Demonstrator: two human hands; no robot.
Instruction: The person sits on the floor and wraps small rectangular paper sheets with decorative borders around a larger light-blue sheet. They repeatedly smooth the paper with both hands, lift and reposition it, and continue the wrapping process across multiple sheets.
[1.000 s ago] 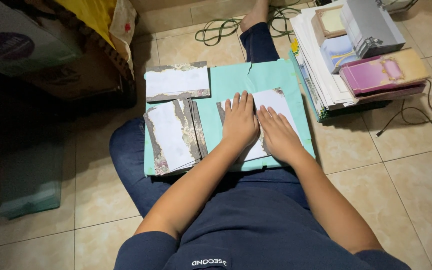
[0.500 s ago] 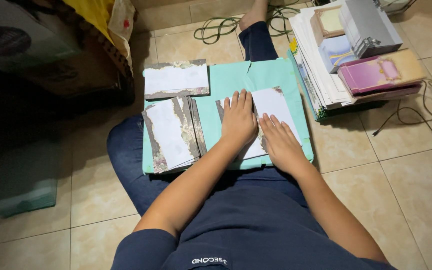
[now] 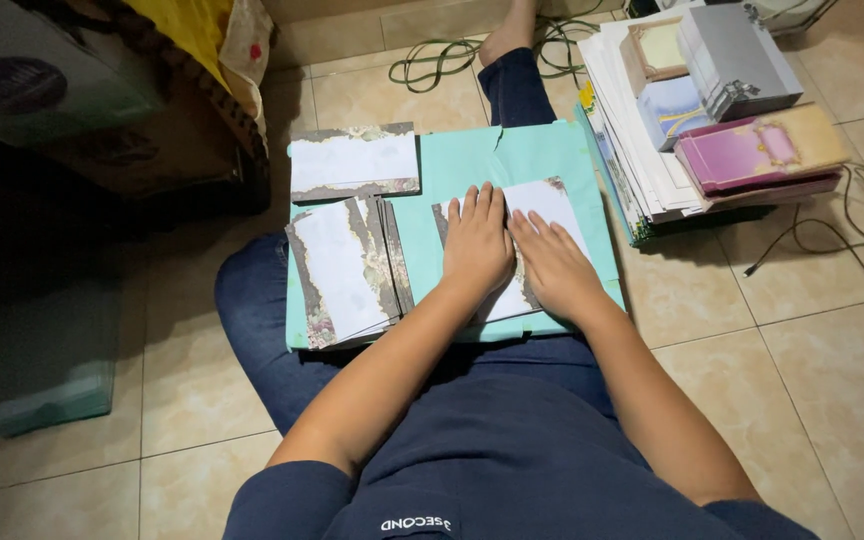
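Note:
I sit on a tiled floor with a teal board (image 3: pixel 472 160) across my lap. My left hand (image 3: pixel 476 243) and my right hand (image 3: pixel 555 262) lie flat, side by side, fingers together, pressing down on a white card with a floral border (image 3: pixel 552 202). A stack of similar bordered cards (image 3: pixel 342 268) lies on the board left of my hands. Another such card (image 3: pixel 354 162) rests at the board's far left corner.
A pile of white sheets and boxed cards (image 3: pixel 697 110), topped by a pink-purple box (image 3: pixel 757 148) and a grey box (image 3: pixel 737 58), stands on the floor at right. Cables (image 3: pixel 432 62) trail behind my outstretched leg. A dark box and yellow cloth (image 3: pixel 102 90) fill the left.
Both hands have stayed flat on the white card, barely shifting. The view has moved slightly.

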